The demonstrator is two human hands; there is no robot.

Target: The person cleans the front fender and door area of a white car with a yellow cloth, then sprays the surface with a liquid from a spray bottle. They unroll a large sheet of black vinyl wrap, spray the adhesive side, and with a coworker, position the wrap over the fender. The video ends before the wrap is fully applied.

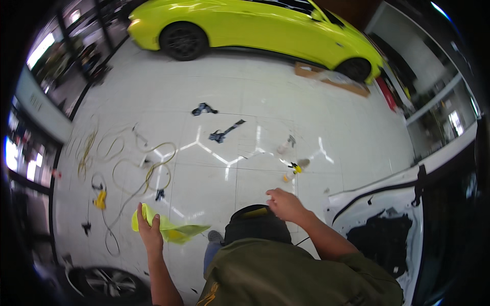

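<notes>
My left hand [150, 229] grips a yellow-green cloth [184, 232], which hangs out to the right of the fingers above the tiled floor. In front of my body, my right hand [285, 205] is loosely curled, and nothing shows in its fingers. Just left of and below that hand is a black pouch-like thing [258, 227] at my waist, with a yellowish patch inside its rim. Beyond the right hand, a spray bottle with a yellow and black head [292, 172] stands on the floor, and a paler spray bottle [286, 146] is a little farther off.
A lime-green car [255, 28] stands across the far side, with a cardboard box [332, 81] beside it. Yellowish hose [148, 176] and a yellow tool [100, 200] lie at left. Dark scraps [217, 136] lie mid-floor. A wheel [109, 283] is near left, a white car door [377, 229] near right.
</notes>
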